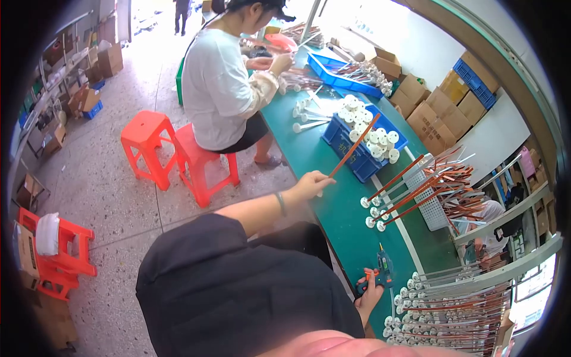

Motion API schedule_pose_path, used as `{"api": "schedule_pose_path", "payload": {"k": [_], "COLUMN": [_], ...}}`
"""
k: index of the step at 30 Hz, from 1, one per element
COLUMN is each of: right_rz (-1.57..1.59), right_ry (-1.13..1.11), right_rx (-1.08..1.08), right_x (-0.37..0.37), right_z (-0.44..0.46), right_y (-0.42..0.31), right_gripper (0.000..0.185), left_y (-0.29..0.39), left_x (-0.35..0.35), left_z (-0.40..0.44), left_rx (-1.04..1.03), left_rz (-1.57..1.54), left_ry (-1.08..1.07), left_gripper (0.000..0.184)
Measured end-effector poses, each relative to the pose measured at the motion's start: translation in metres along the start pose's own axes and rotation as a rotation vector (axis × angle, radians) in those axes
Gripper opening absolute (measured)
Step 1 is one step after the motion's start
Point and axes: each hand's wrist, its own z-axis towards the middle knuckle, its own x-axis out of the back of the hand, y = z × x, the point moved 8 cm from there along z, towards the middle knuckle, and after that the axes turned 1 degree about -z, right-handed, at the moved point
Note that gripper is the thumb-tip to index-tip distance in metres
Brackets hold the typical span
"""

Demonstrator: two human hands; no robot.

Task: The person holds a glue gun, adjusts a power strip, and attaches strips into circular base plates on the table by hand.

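My left hand (315,185) pinches the lower end of a brown stick (355,144), which slants up in front of the blue crate (351,149) of white round discs (380,143). My right hand (370,291) is wrapped round the handle of a glue gun (383,271) near the table's front edge, its yellow nozzle pointing up in the view. Between the hands and the perforated basket, several sticks with white discs (380,226) on their ends rest on the green table (345,220).
A co-worker (223,83) sits on a red stool (205,169) at the upper left of the table. Beyond the crate are a blue tray (333,74) and a grey basket (425,199) of sticks. Many disc-ended sticks (452,309) lie at lower right. Cardboard boxes (440,119) stand behind.
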Motion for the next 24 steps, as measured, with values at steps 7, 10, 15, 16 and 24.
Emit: {"api": "schedule_pose_path", "payload": {"k": [7, 10, 15, 16, 24], "right_rz": [0.009, 0.026, 0.061, 0.07, 0.08], "right_ry": [0.001, -0.012, 0.002, -0.004, -0.007], "right_rx": [0.018, 0.009, 0.01, 0.008, 0.007], "right_x": [-0.004, -0.003, -0.002, -0.004, -0.001], "right_z": [0.002, 0.003, 0.001, 0.002, 0.001], "right_y": [-0.001, 0.0, -0.001, 0.0, 0.003], "right_gripper": [0.022, 0.023, 0.024, 0.024, 0.027], "left_y": [0.024, 0.036, 0.012, 0.011, 0.01], "left_x": [-0.012, -0.019, -0.022, -0.021, -0.03], "left_z": [0.013, 0.011, 0.011, 0.01, 0.009], "left_rx": [-0.117, -0.269, -0.332, -0.367, -0.347], "left_rz": [-0.18, 0.038, 0.293, 0.442, 0.54], "left_ry": [0.001, 0.01, -0.006, -0.013, -0.078], "left_gripper": [0.015, 0.014, 0.012, 0.012, 0.016]}}
